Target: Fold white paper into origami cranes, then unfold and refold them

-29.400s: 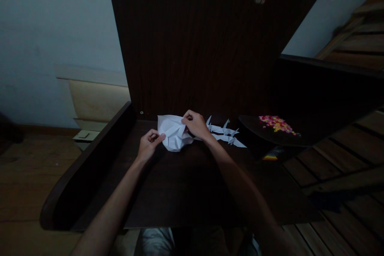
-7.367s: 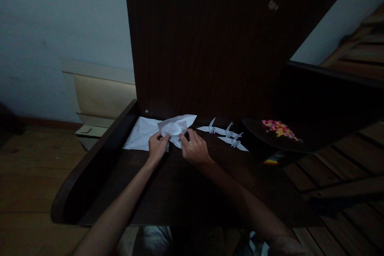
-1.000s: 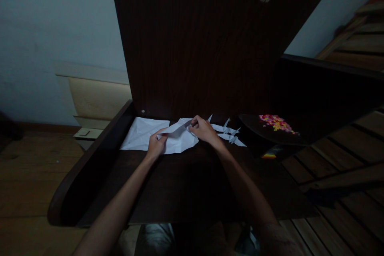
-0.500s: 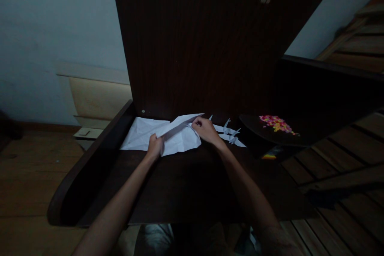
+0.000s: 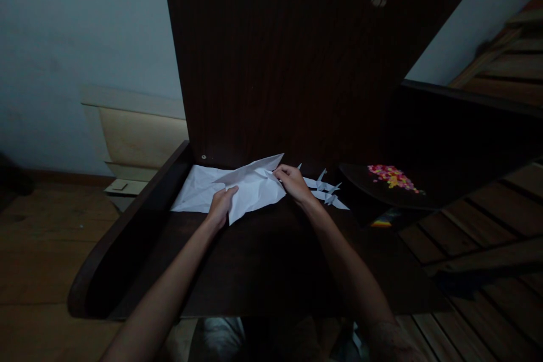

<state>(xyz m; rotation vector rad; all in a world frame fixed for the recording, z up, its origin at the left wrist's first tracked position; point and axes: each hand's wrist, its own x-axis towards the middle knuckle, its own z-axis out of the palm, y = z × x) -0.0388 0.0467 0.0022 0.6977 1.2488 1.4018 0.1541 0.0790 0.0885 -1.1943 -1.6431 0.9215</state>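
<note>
Left hand (image 5: 221,203) and right hand (image 5: 292,182) are grasping opposite sides of the creased white sheet (image 5: 252,192) over the table (image 5: 254,271). Versus a second ago, its fold is opening wider; unfolding is apparently progressing.

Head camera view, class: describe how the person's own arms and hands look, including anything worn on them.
The left hand and right hand show no gloves. The left forearm and right forearm are slim and sleeveless, with no watch visible. A mottled patch near the right elbow is too dim to identify.
</note>
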